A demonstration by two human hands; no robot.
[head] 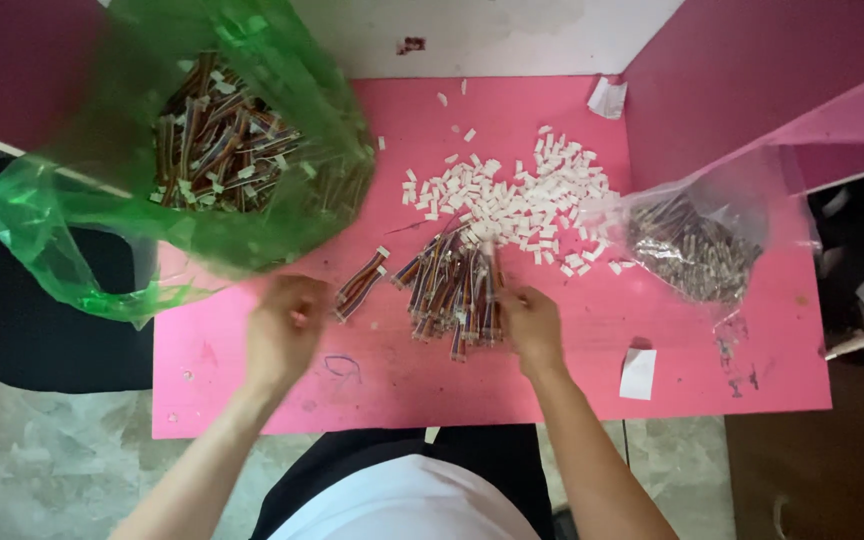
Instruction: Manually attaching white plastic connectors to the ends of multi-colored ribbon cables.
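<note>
On the pink table [252, 400], near its front edge, left of centre: left hand [285, 330], blurred, fingers curled; whether it grips anything cannot be told. Just beside it, toward the centre: one short multicoloured wire bundle [360, 285] with white end connectors, lying apart from the rest. At the table's centre: a heap of like wire bundles [447, 290], laid roughly parallel. Right hand [532, 322] rests at the heap's right side, fingers bent, fingertips touching the bundles; a firm grip cannot be made out. Toward the back edge, right of centre: a scatter of small white plastic connectors [522, 195]. At the left back corner: a green plastic bag [62, 230], open, holding more wire bundles. Near the right edge: a clear plastic bag [697, 245] of small greyish parts.
</note>
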